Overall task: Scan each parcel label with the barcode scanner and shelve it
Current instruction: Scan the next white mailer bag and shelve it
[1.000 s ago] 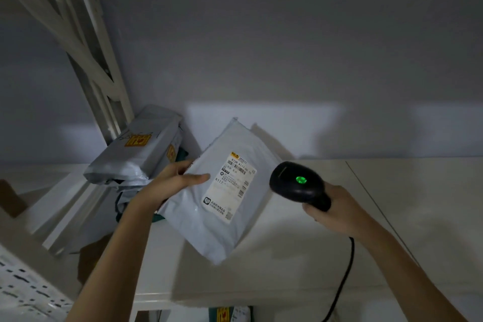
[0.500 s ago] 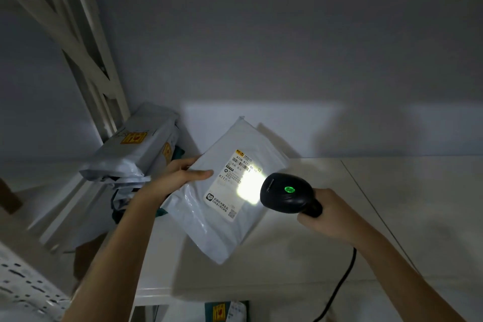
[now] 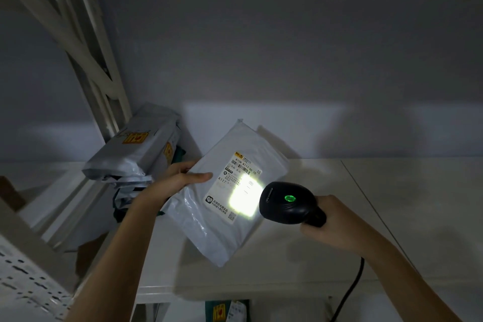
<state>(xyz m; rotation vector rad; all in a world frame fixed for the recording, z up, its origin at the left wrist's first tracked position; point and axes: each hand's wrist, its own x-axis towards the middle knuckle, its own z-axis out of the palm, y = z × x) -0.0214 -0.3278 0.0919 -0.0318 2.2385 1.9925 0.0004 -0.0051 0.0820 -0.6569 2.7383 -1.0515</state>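
Left hand point(image 3: 180, 180) grips parcel point(image 3: 224, 219), tilted, long axis diagonal. Right hand point(image 3: 337, 225) clasps scanner point(image 3: 287, 202), just right of label point(image 3: 235, 188)

Two hands: left hand point(image 3: 175, 183) and right hand point(image 3: 329, 222). One barcode scanner point(image 3: 287, 203) with one green light point(image 3: 289, 198) and one cable point(image 3: 349, 293), one held parcel point(image 3: 224, 198) with one label point(image 3: 236, 187) just past the left fingertips. At least two stacked grey parcels point(image 3: 142, 149) beyond the left fingers, count in that pile unclear, plus one parcel point(image 3: 226, 311) below the shelf edge
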